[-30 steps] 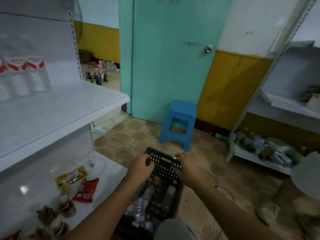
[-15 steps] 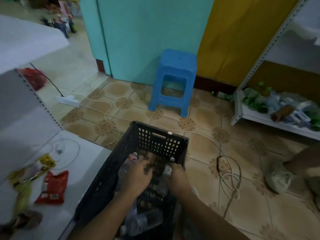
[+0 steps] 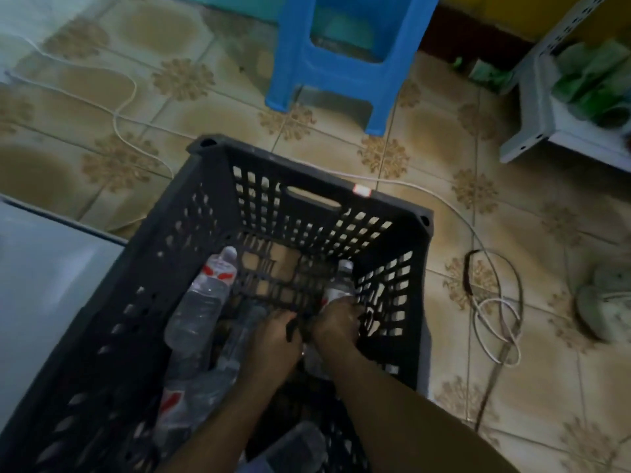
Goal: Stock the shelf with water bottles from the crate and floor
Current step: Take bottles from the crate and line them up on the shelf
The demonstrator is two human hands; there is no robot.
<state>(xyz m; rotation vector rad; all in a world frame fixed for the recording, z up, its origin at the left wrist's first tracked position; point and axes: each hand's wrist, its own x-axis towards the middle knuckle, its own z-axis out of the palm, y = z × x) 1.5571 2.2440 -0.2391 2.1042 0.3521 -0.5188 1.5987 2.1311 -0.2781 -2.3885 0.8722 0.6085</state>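
Both forearms reach down from the bottom edge of the head view into a black perforated plastic crate (image 3: 307, 186) that stands on the tan patterned tile floor (image 3: 546, 387). The left hand (image 3: 273, 339) lies knuckles-up low in the middle of the crate, its fingers curled downward onto a clear plastic water bottle (image 3: 239, 346) lying lengthwise beneath it; whether the fingers close fully round it cannot be told in the dim light. The right hand (image 3: 336, 319) sits just beside the left, near the crate's right wall, fingers wrapped round the body of a second clear bottle with a white cap (image 3: 341, 278), whose neck points toward the far wall. The two hands nearly touch.

A third clear bottle with a red-and-white label (image 3: 208, 291) lies tilted against the left wall, cap toward the far left corner. More bottles lie heaped toward the crate's near end, blurred.

Beyond the far wall stands a blue plastic stool (image 3: 341, 73). A white cable (image 3: 491, 302) runs across the floor and coils to the right of the crate. The white metal shelf base (image 3: 47, 285) borders the crate's left side; another low white shelf (image 3: 532, 134) with green packets sits at the upper right.
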